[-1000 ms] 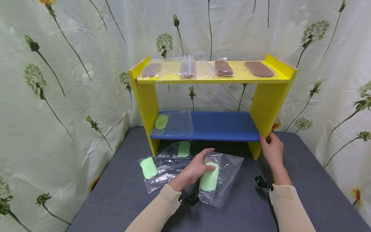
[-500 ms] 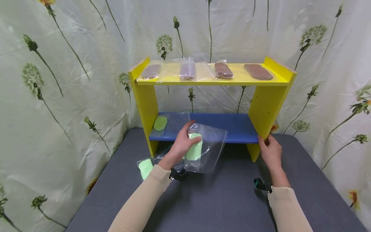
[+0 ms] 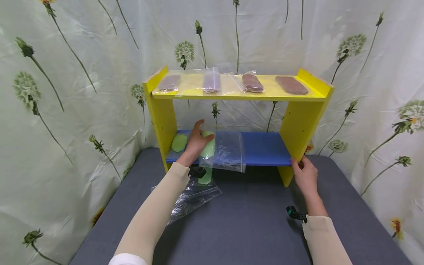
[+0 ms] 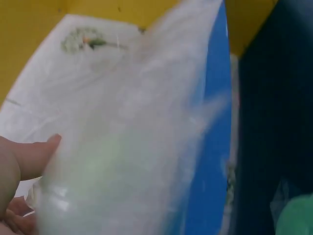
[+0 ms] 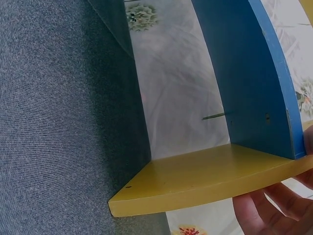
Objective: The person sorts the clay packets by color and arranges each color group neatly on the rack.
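My left hand (image 3: pixel 195 142) pinches a clear zip bag (image 3: pixel 229 152) with a pale green rounded bar (image 3: pixel 208 148) inside. The bag spreads over the blue lower shelf (image 3: pixel 265 148), its open side hanging past the front edge. In the left wrist view the bag (image 4: pixel 122 147) is blurred, with thumb and fingers at its left. Just left of the hand, another bagged green bar (image 3: pixel 179 142) lies on the same shelf. My right hand (image 3: pixel 305 176) grips the right side panel (image 3: pixel 299 129) of the yellow shelf unit, fingers curled round its edge in the right wrist view.
On the yellow top shelf (image 3: pixel 271 98) lie several bars, among them a brown bar (image 3: pixel 291 85) and a bagged brown bar (image 3: pixel 252 83). Below the blue shelf, a green bar (image 3: pixel 205 176) and a clear bag (image 3: pixel 192 200) rest on the dark table (image 3: pixel 251 221), partly behind the left arm.
My left hand has lifted the bagged green bar from above the table and carried it up and leftward to the blue shelf. The right hand keeps its grip on the side panel.
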The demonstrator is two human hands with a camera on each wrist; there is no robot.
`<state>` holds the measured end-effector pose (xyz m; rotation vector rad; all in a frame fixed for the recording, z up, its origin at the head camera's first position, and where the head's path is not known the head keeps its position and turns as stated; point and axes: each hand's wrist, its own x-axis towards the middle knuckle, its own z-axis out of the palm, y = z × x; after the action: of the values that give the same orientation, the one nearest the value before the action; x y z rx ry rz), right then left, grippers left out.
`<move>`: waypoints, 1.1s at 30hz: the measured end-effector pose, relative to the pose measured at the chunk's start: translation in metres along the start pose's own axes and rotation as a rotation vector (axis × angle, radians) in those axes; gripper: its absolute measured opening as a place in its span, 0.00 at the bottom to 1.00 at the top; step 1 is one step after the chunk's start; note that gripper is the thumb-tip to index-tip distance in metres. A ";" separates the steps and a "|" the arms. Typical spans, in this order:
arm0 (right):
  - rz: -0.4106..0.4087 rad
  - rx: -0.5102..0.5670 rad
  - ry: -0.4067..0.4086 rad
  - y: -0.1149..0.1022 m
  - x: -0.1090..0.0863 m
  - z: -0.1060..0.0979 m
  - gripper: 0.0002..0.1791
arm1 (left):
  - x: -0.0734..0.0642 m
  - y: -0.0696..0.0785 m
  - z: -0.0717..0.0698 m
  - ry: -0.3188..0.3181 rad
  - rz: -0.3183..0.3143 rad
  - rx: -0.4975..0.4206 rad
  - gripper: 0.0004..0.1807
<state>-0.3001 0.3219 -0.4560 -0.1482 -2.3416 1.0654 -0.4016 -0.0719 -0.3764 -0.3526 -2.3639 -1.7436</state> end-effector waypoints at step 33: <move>-0.006 0.022 -0.003 0.002 0.002 0.002 0.25 | -0.035 -0.009 0.021 -0.009 0.252 1.075 0.19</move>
<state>-0.3032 0.3225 -0.4579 -0.1322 -2.3307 1.0885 -0.3709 -0.0571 -0.4006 -0.4241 -2.6850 -0.2280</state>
